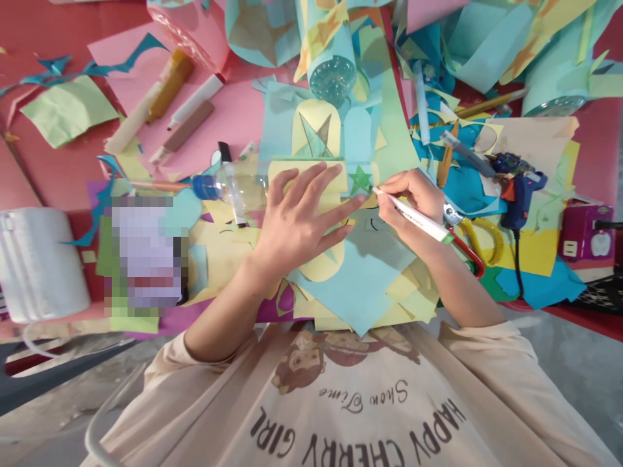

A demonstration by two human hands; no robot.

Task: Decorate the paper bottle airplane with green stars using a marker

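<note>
A white marker (413,217) with a green end is gripped in my right hand (413,198), its tip at the right edge of a small green star (361,179). The star lies on pale paper. My left hand (302,211) lies with spread fingers over yellow paper (280,170), its index finger reaching toward the star. Above the hands, a cream rounded piece (315,120) bears a larger star outline, partly green. Beside it sits a light blue rounded piece (357,133). Light blue paper (365,272) is below my hands.
Yellow-handled scissors (487,240), a blue glue gun (523,194) and a purple box (586,232) are at the right. A clear bottle (243,185) lies left of my left hand. Markers (197,100), a white case (43,264) and paper scraps cover the left side.
</note>
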